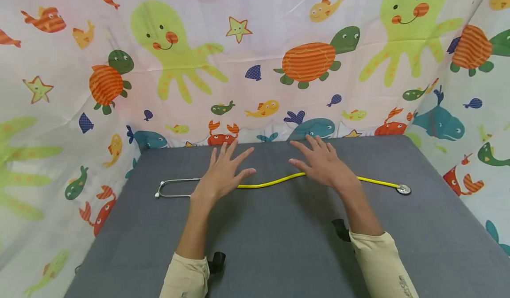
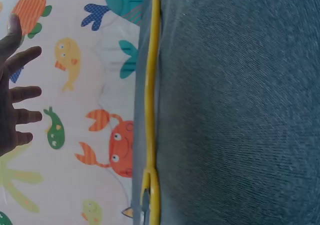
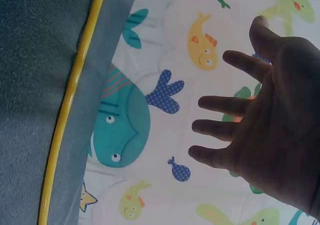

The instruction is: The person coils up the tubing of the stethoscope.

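Note:
A stethoscope with yellow tubing [image 1: 264, 185] lies stretched across the grey surface. Its metal ear tubes [image 1: 175, 180] point left, and the round chest piece [image 1: 403, 189] is at the right end. My left hand [image 1: 221, 174] hovers over the left part of it, fingers spread, hiding where the ear tubes meet the tubing. Above the right part of the tubing my right hand [image 1: 324, 165] is held with fingers spread too. Both hands hold nothing. In the left wrist view the yellow tube [image 2: 151, 95] forks near the bottom; in the right wrist view a plain stretch of tube [image 3: 72, 95] shows.
The grey cloth-covered table [image 1: 275, 245] reaches back to a curtain [image 1: 247, 36] printed with sea animals, which also runs along the left and right sides. Black straps [image 1: 217, 262] hang at both wrists, beside the beige sleeves [image 1: 185, 276].

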Demonstrator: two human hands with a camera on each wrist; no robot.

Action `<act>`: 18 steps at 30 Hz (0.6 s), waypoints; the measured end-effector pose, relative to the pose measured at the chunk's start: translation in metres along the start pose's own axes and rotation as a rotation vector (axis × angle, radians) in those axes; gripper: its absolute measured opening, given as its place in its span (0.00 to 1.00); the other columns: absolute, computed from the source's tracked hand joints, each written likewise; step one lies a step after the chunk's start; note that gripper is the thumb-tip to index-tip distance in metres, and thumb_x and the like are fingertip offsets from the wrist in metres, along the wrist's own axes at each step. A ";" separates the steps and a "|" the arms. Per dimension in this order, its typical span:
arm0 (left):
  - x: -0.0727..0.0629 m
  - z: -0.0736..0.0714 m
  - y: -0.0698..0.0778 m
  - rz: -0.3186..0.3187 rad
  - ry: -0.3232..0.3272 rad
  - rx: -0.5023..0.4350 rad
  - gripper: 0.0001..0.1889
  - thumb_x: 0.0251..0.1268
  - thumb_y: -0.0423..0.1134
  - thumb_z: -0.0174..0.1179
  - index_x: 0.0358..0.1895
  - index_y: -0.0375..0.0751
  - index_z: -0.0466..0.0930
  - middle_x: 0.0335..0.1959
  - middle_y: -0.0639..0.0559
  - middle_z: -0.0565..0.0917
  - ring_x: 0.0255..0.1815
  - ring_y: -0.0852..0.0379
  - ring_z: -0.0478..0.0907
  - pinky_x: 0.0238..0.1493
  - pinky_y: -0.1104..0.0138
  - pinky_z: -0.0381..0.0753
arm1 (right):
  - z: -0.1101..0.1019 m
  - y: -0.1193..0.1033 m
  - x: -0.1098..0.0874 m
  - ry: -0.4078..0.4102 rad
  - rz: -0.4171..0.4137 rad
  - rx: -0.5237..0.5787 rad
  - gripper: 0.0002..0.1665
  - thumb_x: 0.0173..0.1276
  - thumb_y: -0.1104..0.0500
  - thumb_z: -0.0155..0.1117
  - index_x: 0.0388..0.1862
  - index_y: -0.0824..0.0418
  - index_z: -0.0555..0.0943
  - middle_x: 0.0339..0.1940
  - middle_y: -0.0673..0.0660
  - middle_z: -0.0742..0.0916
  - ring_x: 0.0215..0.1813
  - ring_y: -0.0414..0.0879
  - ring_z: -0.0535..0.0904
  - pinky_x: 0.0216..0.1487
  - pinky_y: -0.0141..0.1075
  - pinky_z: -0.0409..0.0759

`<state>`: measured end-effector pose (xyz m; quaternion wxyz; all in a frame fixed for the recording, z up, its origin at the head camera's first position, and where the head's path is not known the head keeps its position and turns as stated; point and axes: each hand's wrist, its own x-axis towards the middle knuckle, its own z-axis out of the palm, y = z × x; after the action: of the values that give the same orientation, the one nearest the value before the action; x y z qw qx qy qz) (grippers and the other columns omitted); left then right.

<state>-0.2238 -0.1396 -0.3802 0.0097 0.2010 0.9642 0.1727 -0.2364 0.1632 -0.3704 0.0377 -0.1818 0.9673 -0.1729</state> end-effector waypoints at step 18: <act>-0.017 0.015 -0.088 -0.234 -0.283 0.050 0.52 0.60 0.45 0.77 0.84 0.53 0.55 0.84 0.31 0.56 0.83 0.20 0.49 0.80 0.26 0.41 | 0.052 -0.040 0.032 -0.244 -0.231 -0.076 0.35 0.81 0.43 0.58 0.81 0.53 0.66 0.83 0.65 0.69 0.83 0.64 0.63 0.81 0.64 0.63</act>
<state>-0.2405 -0.2172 -0.4244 0.1604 0.1100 0.9740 0.1161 -0.2458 0.1000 -0.4056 0.1276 -0.3128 0.9340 -0.1158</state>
